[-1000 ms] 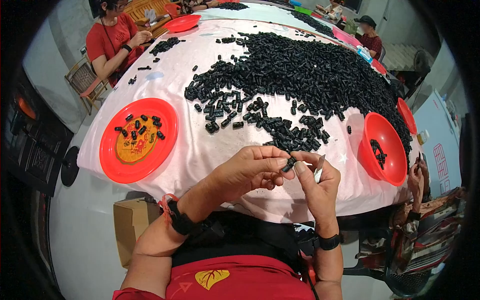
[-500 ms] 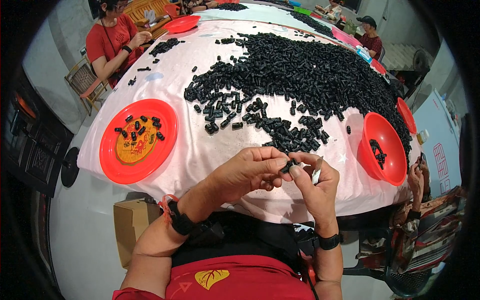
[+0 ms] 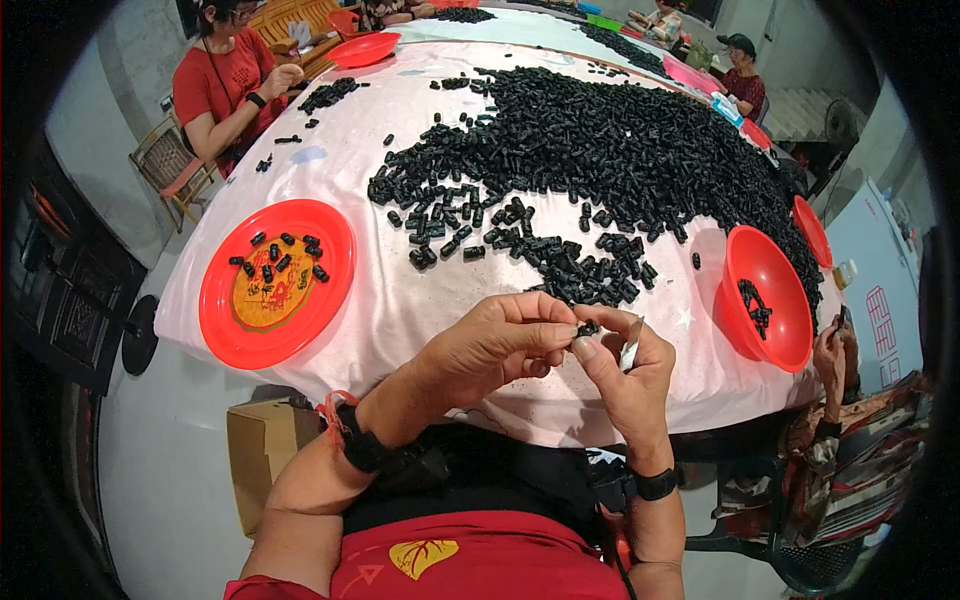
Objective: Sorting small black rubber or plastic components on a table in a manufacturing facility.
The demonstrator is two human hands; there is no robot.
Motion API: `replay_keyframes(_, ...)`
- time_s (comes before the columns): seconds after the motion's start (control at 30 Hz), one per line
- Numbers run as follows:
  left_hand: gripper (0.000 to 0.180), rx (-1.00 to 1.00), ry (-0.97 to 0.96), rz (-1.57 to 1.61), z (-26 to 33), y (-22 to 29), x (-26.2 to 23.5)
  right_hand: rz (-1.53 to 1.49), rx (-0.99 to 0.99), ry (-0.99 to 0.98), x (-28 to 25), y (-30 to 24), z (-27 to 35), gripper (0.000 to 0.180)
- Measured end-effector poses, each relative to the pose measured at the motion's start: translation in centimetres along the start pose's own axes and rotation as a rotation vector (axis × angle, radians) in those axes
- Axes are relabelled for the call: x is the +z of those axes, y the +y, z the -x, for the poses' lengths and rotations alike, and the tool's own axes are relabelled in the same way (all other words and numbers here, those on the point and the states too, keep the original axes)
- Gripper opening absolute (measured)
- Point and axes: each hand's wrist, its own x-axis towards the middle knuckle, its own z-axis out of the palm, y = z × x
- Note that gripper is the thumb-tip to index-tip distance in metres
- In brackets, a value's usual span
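Over the near edge of the table, my two hands meet at a small black ribbed plastic piece (image 3: 588, 328). My left hand (image 3: 505, 340) is closed, thumb and forefinger pinching the piece from the left. My right hand (image 3: 635, 375) holds its other side between thumb and fingers, and also keeps a thin pale blade (image 3: 631, 345) tucked among its fingers, pointing up. The blade's handle is hidden in the palm. Just beyond my fingers lies a big heap of similar black pieces (image 3: 600, 150). Several pieces rest on a red plate (image 3: 338, 290) to the left.
A red bowl (image 3: 785, 300) with a few black bits stands at right. The pink cloth (image 3: 420, 300) covers the table. One person in red (image 3: 225, 75) works at far left; another person's hands (image 3: 832, 355) are at the right edge. A cardboard box (image 3: 262, 440) sits below, left.
The fingers have shifted slightly around the black piece, which shows at a different angle. My right thumb sits a little lower. The plate, bowl and heap look the same.
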Motion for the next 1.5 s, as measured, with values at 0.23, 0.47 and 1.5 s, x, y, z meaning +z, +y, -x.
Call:
replay_keyframes(0.23,0.020,-0.036,0.027,0.017,-0.2,-0.2,0.2,-0.109,-0.027,0.049,0.8,0.0,-0.1,0.025)
replay_keyframes(0.47,0.031,-0.024,0.014,0.051,-0.1,0.1,0.2,0.027,-0.053,0.159,-0.3,-0.1,-0.3,0.020)
replay_keyframes(1.5,0.033,0.018,-0.032,-0.042,-0.1,-0.4,0.1,0.427,-0.108,0.024,0.3,1.2,0.1,0.037)
